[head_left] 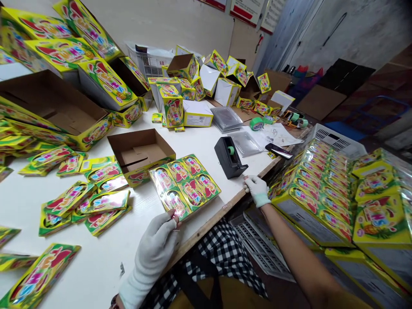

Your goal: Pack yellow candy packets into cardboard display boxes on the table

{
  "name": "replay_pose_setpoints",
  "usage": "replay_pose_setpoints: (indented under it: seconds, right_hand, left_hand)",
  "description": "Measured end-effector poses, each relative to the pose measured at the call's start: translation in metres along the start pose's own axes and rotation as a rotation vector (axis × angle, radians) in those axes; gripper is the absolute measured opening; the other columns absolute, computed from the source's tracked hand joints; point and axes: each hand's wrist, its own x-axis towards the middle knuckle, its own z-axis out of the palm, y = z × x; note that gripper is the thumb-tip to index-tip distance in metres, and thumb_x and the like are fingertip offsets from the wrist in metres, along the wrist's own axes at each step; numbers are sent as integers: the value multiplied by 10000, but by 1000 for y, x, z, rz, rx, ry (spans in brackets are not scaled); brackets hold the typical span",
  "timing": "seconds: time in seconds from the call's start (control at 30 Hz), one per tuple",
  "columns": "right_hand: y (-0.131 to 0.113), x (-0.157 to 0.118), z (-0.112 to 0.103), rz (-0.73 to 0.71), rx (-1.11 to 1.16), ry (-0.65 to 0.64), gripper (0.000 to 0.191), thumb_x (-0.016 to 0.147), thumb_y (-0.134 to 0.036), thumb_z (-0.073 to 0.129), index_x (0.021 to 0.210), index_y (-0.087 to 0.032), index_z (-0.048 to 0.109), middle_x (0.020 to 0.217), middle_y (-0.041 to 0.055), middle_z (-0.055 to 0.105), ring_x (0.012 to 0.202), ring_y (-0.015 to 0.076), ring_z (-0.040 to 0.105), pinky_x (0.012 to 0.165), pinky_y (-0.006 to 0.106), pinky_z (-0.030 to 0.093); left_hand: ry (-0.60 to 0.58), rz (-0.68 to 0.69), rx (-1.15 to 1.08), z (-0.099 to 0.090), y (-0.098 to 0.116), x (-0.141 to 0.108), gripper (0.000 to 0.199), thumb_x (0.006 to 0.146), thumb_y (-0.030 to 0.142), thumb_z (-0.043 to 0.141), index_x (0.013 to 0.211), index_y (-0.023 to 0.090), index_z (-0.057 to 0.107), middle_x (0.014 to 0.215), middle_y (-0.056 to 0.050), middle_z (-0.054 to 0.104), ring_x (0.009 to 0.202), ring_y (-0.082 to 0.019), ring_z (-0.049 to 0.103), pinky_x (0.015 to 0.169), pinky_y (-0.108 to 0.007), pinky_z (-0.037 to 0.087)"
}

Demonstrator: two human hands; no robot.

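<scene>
My left hand point(157, 244), in a white glove with bare fingertips, pinches the near corner of a block of several small yellow-green packs point(189, 189) laid side by side on the white table. An open yellow box point(141, 154) with a brown inside stands just behind the block. My right hand point(256, 189), also gloved, rests at the table's front edge by a black tape dispenser point(228, 159) holding green tape. Its fingers are curled together; anything between them is too small to make out. Loose packs point(109, 201) lie left of the block.
Large yellow boxes point(106, 81) pile up at the back left, smaller ones point(222, 90) at the back. Clear plastic lids point(244, 143), green tape rolls point(256, 124) and a black-handled tool point(278, 151) lie right of centre. Filled boxes point(315, 189) stand stacked at the right.
</scene>
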Motion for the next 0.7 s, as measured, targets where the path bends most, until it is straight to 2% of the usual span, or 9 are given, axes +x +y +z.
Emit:
replay_pose_setpoints:
  seconds: [0.1,0.2,0.3,0.4,0.53,0.63,0.7]
  right_hand:
    - [-3,-21,-4,20,20,-59,445,606,-562,749,739,-153,634,563,-28,553,470,90,489,419,207,375]
    - [-15,-70,5,55,82,-281,400,685,-521,773,797,-149,676,638,-7,618,506,85,528,458,198,408]
    - [-32,-126,33,144,186,-554,337,752,-476,769,850,-163,695,659,-10,643,511,74,542,493,190,427]
    - [-42,-162,69,215,213,-722,344,773,-489,754,822,-156,687,655,-12,639,489,63,526,474,181,413]
    - [-32,-174,98,261,256,-773,378,788,-525,724,808,-154,659,671,-22,624,489,54,508,455,174,402]
    - [-23,-171,103,303,237,-755,417,757,-553,736,798,-150,634,648,-29,613,477,53,502,433,168,392]
    - [-22,-170,104,341,217,-742,453,720,-576,751,765,-147,613,635,-26,614,467,56,510,421,170,397]
  left_hand:
    - [0,-29,-17,-1,4,1,244,829,55,603,1033,186,578,1073,-106,618,957,-184,654,771,-295,590]
    - [-4,-50,-24,-3,8,1,271,835,28,565,1052,191,563,1063,-102,630,959,-181,652,784,-300,589]
    - [-18,-76,-22,-6,11,2,283,843,30,562,1074,193,546,1067,-103,635,978,-187,648,815,-314,585]
    - [-53,-85,3,-9,15,4,410,857,31,546,1232,186,484,1081,-120,632,973,-196,637,814,-335,579]
    - [-136,-12,182,-9,20,7,590,874,46,507,1424,186,346,941,-86,617,772,-171,591,645,-286,545]
    - [-215,14,335,-11,25,11,459,888,70,469,1328,200,490,915,-85,600,736,-173,566,605,-276,520]
    - [-256,-26,349,-12,29,15,335,897,118,478,1205,188,589,943,-102,593,782,-191,577,637,-296,529]
